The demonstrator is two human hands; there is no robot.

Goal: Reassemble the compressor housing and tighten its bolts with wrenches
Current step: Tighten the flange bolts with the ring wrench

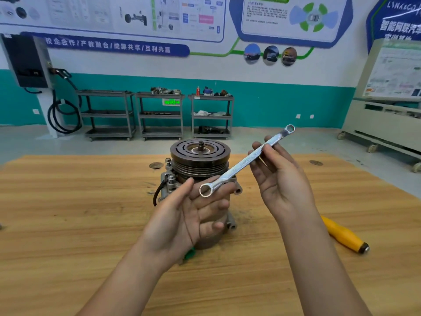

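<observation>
- Wrench (241, 164) held in the air above the compressor (200, 156), which stands upright on the table (68, 201)
- Right hand (280, 185) pinches its shaft; left hand (189, 215), fingers nearly straight, only props the lower ring
- So light a hold could let it drop onto the compressor
- A poorly fitting ring could round a bolt head

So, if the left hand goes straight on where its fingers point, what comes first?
The left hand, touching the silver double-ring wrench, would probably meet the palm of the right hand first; depth is unclear.
</observation>
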